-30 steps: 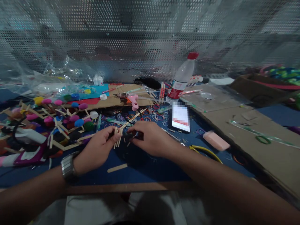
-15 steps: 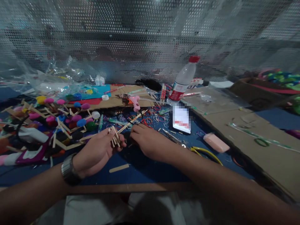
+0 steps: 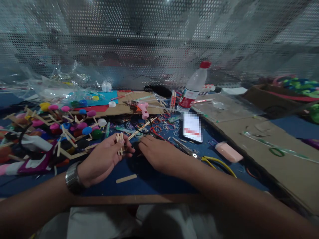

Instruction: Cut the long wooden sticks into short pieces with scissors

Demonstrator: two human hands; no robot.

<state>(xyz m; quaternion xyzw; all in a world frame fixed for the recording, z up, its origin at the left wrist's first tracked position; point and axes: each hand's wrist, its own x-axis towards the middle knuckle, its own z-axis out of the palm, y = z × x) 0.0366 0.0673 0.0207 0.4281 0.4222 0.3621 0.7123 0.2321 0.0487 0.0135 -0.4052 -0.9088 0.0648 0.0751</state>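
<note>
My left hand [image 3: 106, 157], with a metal-banded watch on the wrist, is closed around a small bundle of wooden sticks [image 3: 120, 142] that stand upright between thumb and fingers. Just right of it, my right hand [image 3: 156, 151] rests low over the blue table [image 3: 149, 182], back upward. Its fingertips point down and are hidden, so any small thing under them cannot be made out. Between and behind the hands lie longer thin sticks [image 3: 142, 128]. One flat craft stick [image 3: 126, 178] lies on the table in front of the hands.
On the left is a heap of sticks with colourful balls [image 3: 82, 126] and a purple glue gun [image 3: 37, 162]. Behind stands a pink glue gun [image 3: 143, 110]. To the right are a bottle [image 3: 191, 88], a phone [image 3: 192, 127], yellow-handled scissors [image 3: 219, 162], a pink block [image 3: 228, 152] and cardboard [image 3: 286, 169].
The sticks in my left hand have turned more upright and closer together. My right hand stays almost in the same place.
</note>
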